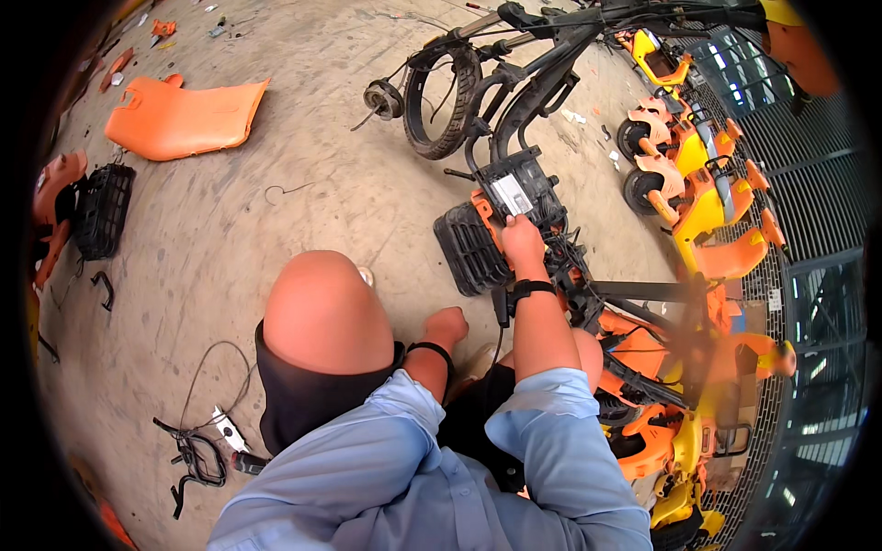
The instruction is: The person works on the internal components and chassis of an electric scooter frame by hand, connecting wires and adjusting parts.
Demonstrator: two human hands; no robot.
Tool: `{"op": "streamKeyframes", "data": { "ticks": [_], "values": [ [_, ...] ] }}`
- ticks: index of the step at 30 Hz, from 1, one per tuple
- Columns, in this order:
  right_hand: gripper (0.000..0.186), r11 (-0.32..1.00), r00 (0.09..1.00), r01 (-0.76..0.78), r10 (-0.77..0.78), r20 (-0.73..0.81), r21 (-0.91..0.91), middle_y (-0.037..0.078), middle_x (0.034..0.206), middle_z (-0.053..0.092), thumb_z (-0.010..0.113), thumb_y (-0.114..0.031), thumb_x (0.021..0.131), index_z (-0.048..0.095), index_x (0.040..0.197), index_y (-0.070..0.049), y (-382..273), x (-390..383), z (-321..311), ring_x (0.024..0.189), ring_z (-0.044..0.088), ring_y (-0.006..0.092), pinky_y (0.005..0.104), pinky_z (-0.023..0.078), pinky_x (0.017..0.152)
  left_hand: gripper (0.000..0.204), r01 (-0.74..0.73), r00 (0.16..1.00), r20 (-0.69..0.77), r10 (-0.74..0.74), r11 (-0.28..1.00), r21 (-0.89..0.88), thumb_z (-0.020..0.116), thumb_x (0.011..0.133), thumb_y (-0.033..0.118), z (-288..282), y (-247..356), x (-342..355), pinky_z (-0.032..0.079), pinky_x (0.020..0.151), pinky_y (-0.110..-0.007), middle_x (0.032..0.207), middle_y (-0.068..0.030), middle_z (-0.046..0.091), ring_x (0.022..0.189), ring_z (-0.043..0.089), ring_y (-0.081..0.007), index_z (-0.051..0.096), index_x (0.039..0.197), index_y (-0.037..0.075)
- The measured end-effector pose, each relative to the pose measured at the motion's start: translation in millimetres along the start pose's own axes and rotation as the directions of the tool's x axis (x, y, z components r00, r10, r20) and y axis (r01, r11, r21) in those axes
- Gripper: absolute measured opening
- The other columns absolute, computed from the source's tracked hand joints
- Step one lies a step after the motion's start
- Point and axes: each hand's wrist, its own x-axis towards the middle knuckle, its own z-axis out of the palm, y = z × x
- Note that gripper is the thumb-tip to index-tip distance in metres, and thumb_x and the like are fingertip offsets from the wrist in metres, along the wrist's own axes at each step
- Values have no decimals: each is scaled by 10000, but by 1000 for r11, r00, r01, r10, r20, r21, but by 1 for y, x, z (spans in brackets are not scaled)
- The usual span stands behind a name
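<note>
A dismantled scooter frame (514,119) with dark tubes stands in front of me on the right. My right hand (522,243) is closed at the near edge of a black box with a white label (511,196) on the frame. Its fingertips are hidden, so what it grips cannot be made out. Beside it are an orange part (485,216) and a black ribbed plastic crate (470,250). My left hand (445,326) is curled closed between my knees, away from the frame; whatever it may hold is hidden.
The scooter's front wheel (443,106) points away from me. An orange body panel (184,118) lies on the floor at the far left. Cables and a white power strip (228,430) lie near left. Orange and yellow scooters (703,207) line the right side.
</note>
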Motion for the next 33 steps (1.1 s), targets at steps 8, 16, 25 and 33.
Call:
{"op": "streamKeyframes", "data": {
  "ticks": [8, 16, 25, 33],
  "values": [
    [447, 991, 994, -111, 109, 31, 67, 255, 1209, 680, 380, -342, 1084, 606, 1235, 13, -12, 1, 13, 1120, 641, 452, 542, 510, 918, 339, -96, 995, 35, 97, 995, -11, 529, 886, 186, 11, 20, -1, 482, 1028, -492, 1213, -240, 688, 1151, 653, -399, 705, 1125, 22],
    [488, 983, 982, -178, 175, 71, 42, 254, 1251, 665, 388, -384, 1073, 621, 1268, -2, -15, 4, 3, 1161, 633, 433, 524, 514, 939, 336, -4, 998, 59, 5, 1000, -4, 553, 872, 188, 28, 0, 9, 523, 962, -496, 1197, -244, 693, 1111, 665, -403, 702, 1117, 12],
    [376, 994, 992, 110, -109, 64, -6, 232, 935, 698, 492, -395, 1044, 643, 995, -54, 22, 20, -11, 932, 645, 469, 569, 500, 768, 339, 94, 988, 121, -100, 994, 56, 563, 868, 189, 45, -26, 30, 531, 941, -496, 1187, -245, 695, 1099, 666, -407, 702, 1119, 10],
    [329, 967, 966, 254, -253, -46, 19, 210, 836, 691, 531, -358, 1031, 636, 950, -57, 34, 28, -10, 827, 646, 455, 548, 500, 713, 339, 113, 983, 134, -126, 989, 99, 568, 867, 190, 48, -27, 41, 533, 933, -497, 1181, -246, 696, 1095, 667, -409, 703, 1118, 9]
  ]
}}
